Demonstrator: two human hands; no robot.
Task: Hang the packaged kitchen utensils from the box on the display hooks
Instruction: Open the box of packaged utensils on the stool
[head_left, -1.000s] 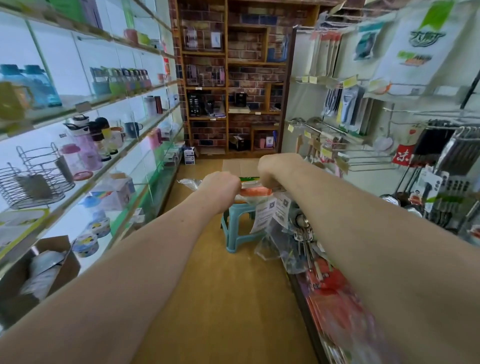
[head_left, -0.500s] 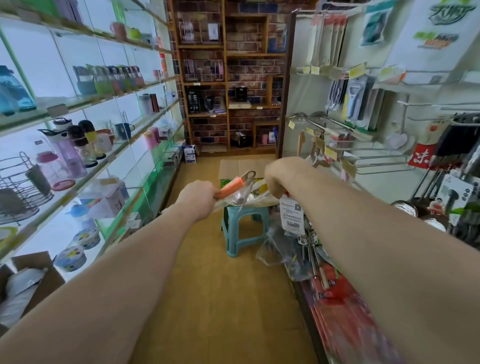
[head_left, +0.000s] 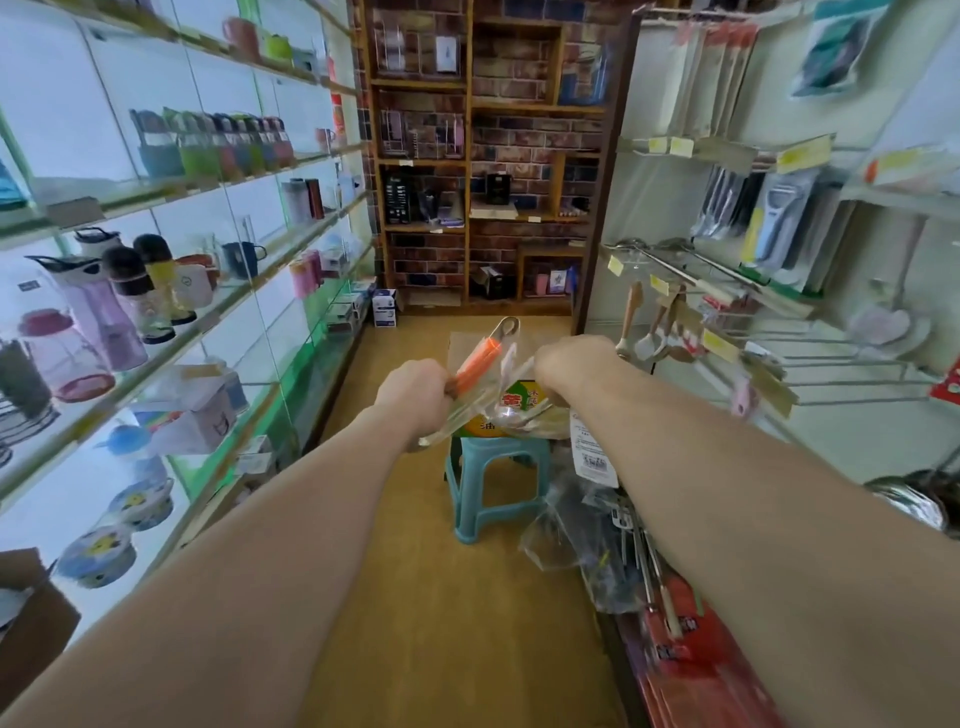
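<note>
Straight ahead, two bare arms reach down a shop aisle. The left hand (head_left: 415, 397) curls its fingers round the lower end of an orange-handled metal utensil in clear plastic wrap (head_left: 475, 366). The utensil is held tilted up just above a yellow and green cardboard box (head_left: 519, 402) on a teal plastic stool (head_left: 493, 483). The right hand (head_left: 574, 369) meets the wrap's other side, but its fingers are hidden, so I cannot tell their grip. Metal display hooks (head_left: 857, 364) jut from the right wall.

Bright backlit shelves (head_left: 156, 218), blurred, warped edges
</note>
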